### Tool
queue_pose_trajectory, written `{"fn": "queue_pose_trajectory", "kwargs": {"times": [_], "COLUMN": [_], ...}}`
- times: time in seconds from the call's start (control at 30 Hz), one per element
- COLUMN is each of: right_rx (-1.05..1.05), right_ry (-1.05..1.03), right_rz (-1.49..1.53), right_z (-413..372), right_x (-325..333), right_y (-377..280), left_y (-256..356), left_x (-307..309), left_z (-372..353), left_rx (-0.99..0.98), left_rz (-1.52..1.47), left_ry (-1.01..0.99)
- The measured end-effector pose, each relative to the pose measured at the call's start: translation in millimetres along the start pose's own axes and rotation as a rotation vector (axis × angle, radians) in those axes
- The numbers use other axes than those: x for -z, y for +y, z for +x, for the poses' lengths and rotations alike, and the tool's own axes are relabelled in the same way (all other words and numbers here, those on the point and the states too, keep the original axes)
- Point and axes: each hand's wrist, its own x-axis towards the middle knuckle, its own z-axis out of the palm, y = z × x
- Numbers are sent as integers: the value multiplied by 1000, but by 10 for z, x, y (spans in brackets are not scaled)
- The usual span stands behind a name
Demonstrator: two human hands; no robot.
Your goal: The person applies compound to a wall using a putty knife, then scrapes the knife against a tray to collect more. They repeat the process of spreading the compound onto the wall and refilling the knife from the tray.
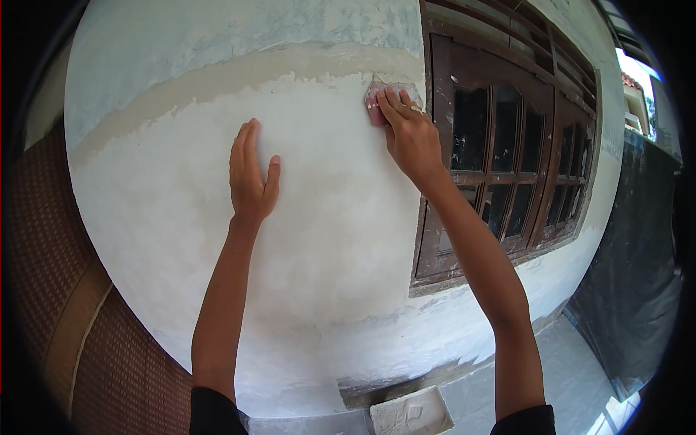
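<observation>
My right hand (410, 134) presses a flat reddish piece smeared with white (375, 103) against the wall (326, 188), close to the window frame. Its fingers lie over the piece, and I cannot make out exactly what kind it is. To the left, my left hand (251, 174) is open with fingers stretched upward and thumb apart, at or just off the white-coated wall; nothing is in it. Around the hands the coating is white, with a rough beige band (217, 83) above and bluish paint higher up.
A brown wooden window (500, 138) with glass panes stands right of my right hand. Below lies a shallow tray (412, 412) with pale paste on the grey floor. A dark sheet (631, 261) hangs at far right, and brown woven panels (43, 225) stand at left.
</observation>
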Motion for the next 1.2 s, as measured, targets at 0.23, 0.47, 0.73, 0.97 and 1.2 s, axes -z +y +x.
{"fn": "queue_pose_trajectory", "kwargs": {"times": [0.23, 0.47, 0.73, 0.97, 1.2], "right_rx": [-2, 27, 40, 52, 93], "right_ry": [-67, -102, -213, -236, -334], "right_rz": [12, -21, -18, 12, 26], "right_z": [-24, -162, -322, -383, -742], "right_x": [60, 65, 134, 185, 404], "right_y": [17, 19, -13, -20, -91], "left_y": [21, 28, 20, 53, 47], "left_x": [4, -13, -36, -39, -4], "left_z": [0, -6, -21, -2, -21], "left_rx": [3, -11, -14, -9, -15], "left_rz": [-3, 16, 22, 26, -45], "left_ry": [1, 7, -6, 13, 8]}}
